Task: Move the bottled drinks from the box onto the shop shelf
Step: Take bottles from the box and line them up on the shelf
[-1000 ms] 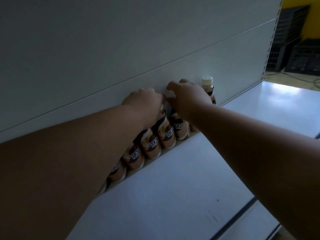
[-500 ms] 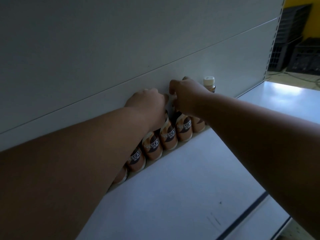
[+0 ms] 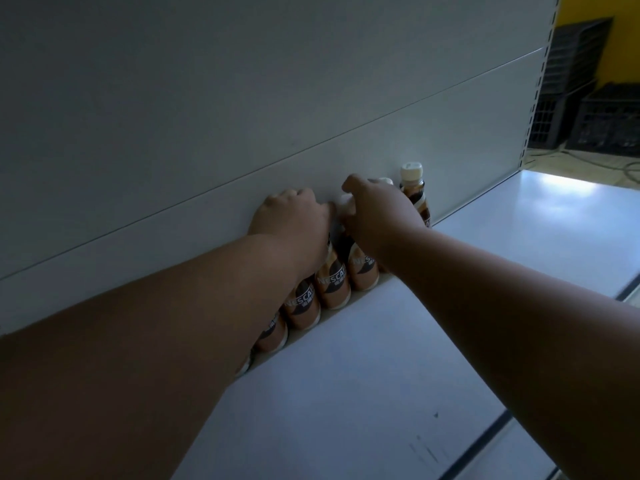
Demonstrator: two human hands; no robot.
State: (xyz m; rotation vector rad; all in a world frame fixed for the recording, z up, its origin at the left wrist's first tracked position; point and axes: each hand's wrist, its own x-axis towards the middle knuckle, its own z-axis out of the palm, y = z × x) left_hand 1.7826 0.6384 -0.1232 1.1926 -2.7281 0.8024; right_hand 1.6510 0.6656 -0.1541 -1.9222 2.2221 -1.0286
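Observation:
A row of brown-and-cream coffee bottles [image 3: 331, 285] with white caps stands against the back panel of the white shelf [image 3: 363, 375]. My left hand [image 3: 292, 223] is closed over the tops of bottles in the row. My right hand [image 3: 377, 213] grips the cap end of the neighbouring bottle [image 3: 362, 271]. One more bottle [image 3: 414, 188] stands free at the right end of the row. My forearms hide the left part of the row. The box is out of view.
The grey back panel [image 3: 242, 116] rises right behind the bottles. Shelf surface stretches to the right and toward me. Black plastic crates [image 3: 588, 98] stand on the floor beyond the shelf's right end, before a yellow wall.
Both hands stay on the bottle tops. The view has shifted slightly, and the right hand has slid a little along the row toward the end bottle.

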